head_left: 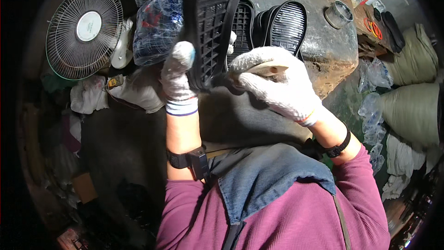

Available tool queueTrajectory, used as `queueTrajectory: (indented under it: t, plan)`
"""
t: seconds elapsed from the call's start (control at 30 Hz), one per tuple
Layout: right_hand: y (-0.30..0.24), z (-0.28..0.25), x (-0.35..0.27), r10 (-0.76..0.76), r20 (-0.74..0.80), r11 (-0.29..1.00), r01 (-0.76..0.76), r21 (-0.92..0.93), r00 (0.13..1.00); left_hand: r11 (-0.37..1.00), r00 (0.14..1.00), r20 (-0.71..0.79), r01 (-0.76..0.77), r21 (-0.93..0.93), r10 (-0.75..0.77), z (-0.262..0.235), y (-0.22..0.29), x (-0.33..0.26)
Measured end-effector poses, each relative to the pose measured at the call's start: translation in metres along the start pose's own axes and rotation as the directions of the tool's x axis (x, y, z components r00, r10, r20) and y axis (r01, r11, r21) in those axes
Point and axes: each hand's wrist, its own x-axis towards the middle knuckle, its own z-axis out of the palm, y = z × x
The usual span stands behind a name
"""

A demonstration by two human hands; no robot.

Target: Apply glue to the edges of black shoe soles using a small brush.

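Observation:
My left hand [178,71], in a white knit glove, is closed on a black shoe sole [212,28]. The sole stands on end, its grid-patterned face turned to the right. My right hand [282,81], gloved the same way, grips a tool with a pale handle [268,69] that has a hole near its end. The tool's dark working end is by the sole's lower edge, too blurred to tell its kind. Just beyond, another grid-patterned sole [243,23] and a ridged black sole [287,25] lie on the worn table [319,51].
A round fan [88,25] stands at the left, beside plastic-wrapped bundles [157,28]. A metal can [339,15] sits near the table's right side. Orange-handled scissors [373,28] rest farther right, above stuffed green sacks [409,111]. Grey cloth [249,120] covers my lap.

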Motion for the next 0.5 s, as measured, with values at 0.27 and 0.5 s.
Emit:
queueTrajectory:
  t: [0.27,0.5]
  plan:
    - [-0.008,-0.04,0.047,-0.514,-0.323,0.857,0.456,-0.24,0.795,0.956,0.917,-0.358,0.071,-0.285,-0.175,0.005,-0.018,-0.007]
    - [0.025,-0.031,0.112,-0.581,-0.067,0.751,0.503,-0.429,0.811,0.815,0.969,-0.055,0.17,-0.554,-0.239,0.008,-0.045,-0.01]
